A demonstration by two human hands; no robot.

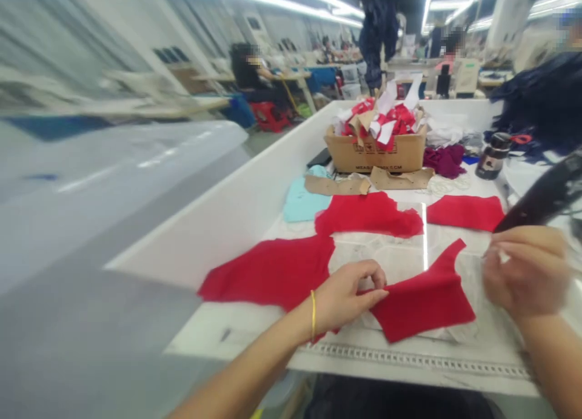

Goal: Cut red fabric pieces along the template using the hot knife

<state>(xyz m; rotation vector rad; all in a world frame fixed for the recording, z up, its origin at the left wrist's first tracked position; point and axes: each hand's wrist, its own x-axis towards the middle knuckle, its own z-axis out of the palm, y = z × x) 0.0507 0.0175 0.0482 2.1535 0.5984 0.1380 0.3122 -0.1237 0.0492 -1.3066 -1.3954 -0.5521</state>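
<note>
The left hand sits at the edge of a red cloth piece on the white bench, its fingers drawn narrow. The right hand, blurred, is just beside the cloth, curled narrow; whether either holds anything is unclear

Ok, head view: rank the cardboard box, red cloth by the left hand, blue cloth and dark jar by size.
Red cloth and cardboard box look alike, nearness unsure; then light blue cloth; dark jar smallest.
</note>
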